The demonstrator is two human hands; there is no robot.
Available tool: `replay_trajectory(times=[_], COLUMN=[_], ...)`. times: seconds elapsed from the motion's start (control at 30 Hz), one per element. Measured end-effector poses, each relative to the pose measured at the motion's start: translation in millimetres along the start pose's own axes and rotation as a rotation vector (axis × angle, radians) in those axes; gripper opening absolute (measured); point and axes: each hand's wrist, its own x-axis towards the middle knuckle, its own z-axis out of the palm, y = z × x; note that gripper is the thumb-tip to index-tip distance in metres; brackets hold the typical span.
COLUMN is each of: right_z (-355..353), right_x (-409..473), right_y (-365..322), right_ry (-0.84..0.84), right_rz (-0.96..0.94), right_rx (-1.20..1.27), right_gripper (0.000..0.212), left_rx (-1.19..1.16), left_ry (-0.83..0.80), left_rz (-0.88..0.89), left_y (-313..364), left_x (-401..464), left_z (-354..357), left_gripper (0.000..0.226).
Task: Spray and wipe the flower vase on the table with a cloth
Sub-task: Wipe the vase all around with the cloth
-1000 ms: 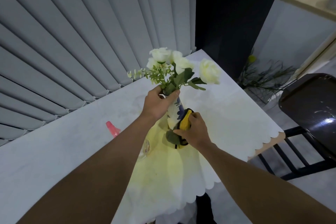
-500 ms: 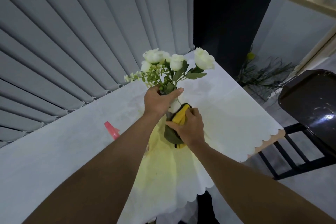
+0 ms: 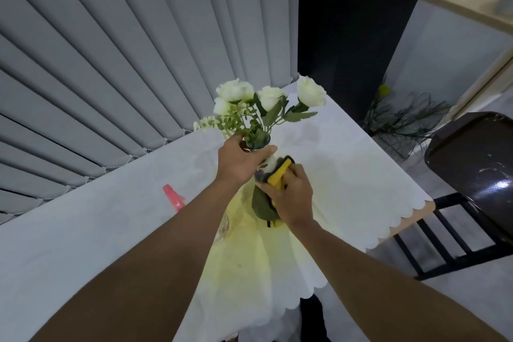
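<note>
A person's left hand [image 3: 244, 161] wraps closed around the neck of a white ceramic flower vase [image 3: 270, 161] near the middle of a table draped in a white scallop-edged tablecloth [image 3: 347, 175], while the right hand [image 3: 291, 197] is closed on a folded yellow-and-grey cloth [image 3: 277, 178], pressing it against the vase's right side. The vase stands roughly upright, its long axis vertical, mouth pointing up and slightly away from the camera. White artificial roses with green leaves [image 3: 266, 103] fan out of the mouth. Both hands and the cloth hide most of the vase body, so no pattern or lettering can be read. To the left, a spray bottle with a pink nozzle [image 3: 173, 197] stands on the table, largely hidden behind the left forearm. Grey vertical blinds [image 3: 125, 50] hang along the table's far-left side. A dark chair [image 3: 472, 175] sits right of the table, and wispy dark green foliage [image 3: 402, 119] beyond it.
</note>
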Motion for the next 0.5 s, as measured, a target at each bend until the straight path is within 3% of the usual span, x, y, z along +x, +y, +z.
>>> replay_trajectory(times=[0.13, 0.23, 0.37, 0.5], right_z=[2, 4, 8, 7], right_x=[19, 15, -7, -17], right_y=[-21, -9, 22, 40], right_ry=[0.026, 0.031, -0.089, -0.142], right_rz=[-0.13, -0.007, 0.177, 0.217], right_rx=[0.073, 0.001, -0.168, -0.261], right_gripper=[0.045, 0.056, 0.072, 0.074], left_rx=[-0.004, -0.047, -0.14, -0.17], left_ry=[-0.001, -0.049, -0.11, -0.096], left_rz=[0.003, -0.032, -0.079, -0.087], left_y=[6, 8, 3, 1], left_x=[-1, 1, 4, 3], left_z=[7, 6, 2, 2], left_gripper=[0.045, 0.043, 0.02, 0.024])
